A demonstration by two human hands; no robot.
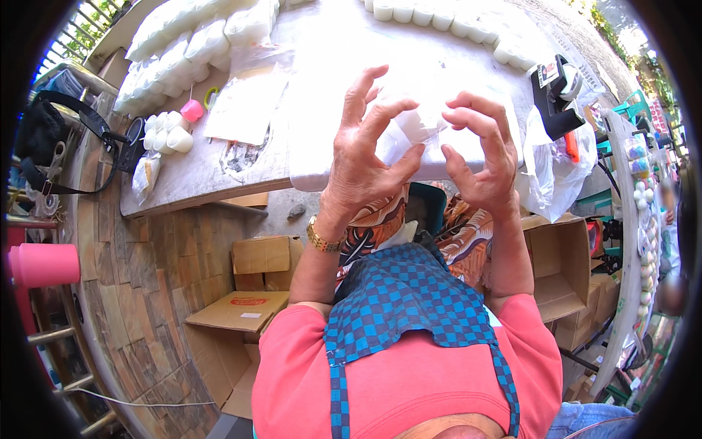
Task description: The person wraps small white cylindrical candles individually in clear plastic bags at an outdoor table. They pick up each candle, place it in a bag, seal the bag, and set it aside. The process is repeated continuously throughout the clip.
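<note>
My left hand and my right hand are raised over the near edge of the white-covered table, facing each other. On each, the fingers are bent, with a gap between fingertips and thumb. Between them shows a glossy, see-through piece of plastic, washed out by glare; whether any fingertip touches it is hard to make out. A gold-coloured watch circles my left wrist.
Packed rows of white rounded cups line the far left, and more the far edge. A black tape dispenser and a white plastic bag are at right. Open cardboard boxes stand below; a pink bucket is far left.
</note>
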